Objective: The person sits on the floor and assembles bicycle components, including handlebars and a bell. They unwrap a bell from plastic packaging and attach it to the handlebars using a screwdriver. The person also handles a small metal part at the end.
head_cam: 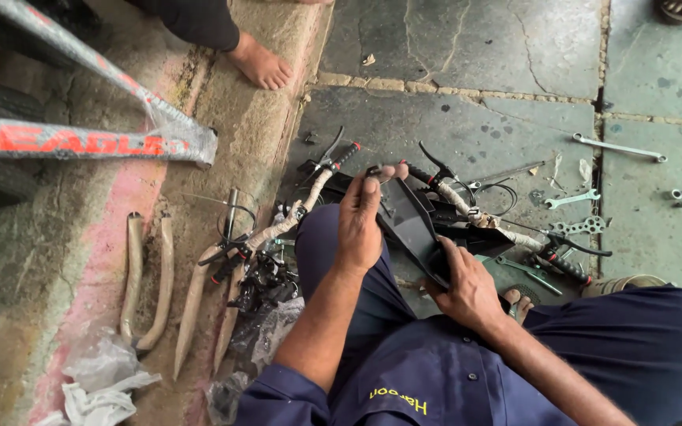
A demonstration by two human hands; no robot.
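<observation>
I hold a black plastic bicycle mudguard point(410, 225) over my lap with both hands. My left hand point(361, 221) grips its upper end, fingertips pinched around a small part at the top edge. Its lower end is clasped in my right hand point(467, 290) from underneath. Just beyond the mudguard, paper-wrapped handlebars point(479, 217) with black brake levers and red-tipped grips lie on the stone floor. What my left fingertips pinch is too small to tell.
A plastic-wrapped bicycle frame point(88, 138) crosses the upper left. Several wrapped curved strips point(163, 284) lie on the left. Spanners point(619, 147) and a flat multi-wrench point(582, 227) rest on the right. Another person's bare foot point(260, 63) stands at top. Crumpled plastic point(100, 379) sits bottom left.
</observation>
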